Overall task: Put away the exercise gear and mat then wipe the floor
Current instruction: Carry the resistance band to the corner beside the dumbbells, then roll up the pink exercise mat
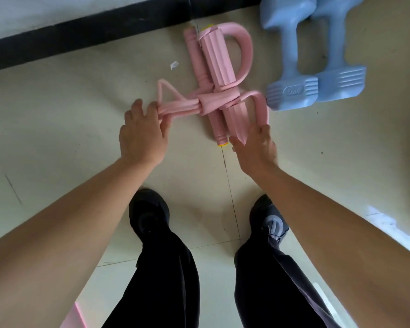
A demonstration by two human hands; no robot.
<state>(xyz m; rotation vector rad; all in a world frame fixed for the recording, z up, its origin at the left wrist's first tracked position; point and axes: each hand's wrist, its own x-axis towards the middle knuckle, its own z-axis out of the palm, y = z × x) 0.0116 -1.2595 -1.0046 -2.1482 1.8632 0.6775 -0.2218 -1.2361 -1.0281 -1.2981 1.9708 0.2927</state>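
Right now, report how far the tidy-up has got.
Nothing looks put away yet. In hand: the left hand grips the pink pull-rope trainer by its tubes, the right hand holds its near end, on the floor. Left: the blue dumbbells beside it, a paper scrap, wiping.

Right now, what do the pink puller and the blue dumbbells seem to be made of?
Puller: ribbed matte grips look like foam; its thin tubes look like soft rubber, bending in loops. Dumbbells: smooth matte blue shell with moulded ridges, probably plastic or vinyl coating; the core is hidden.
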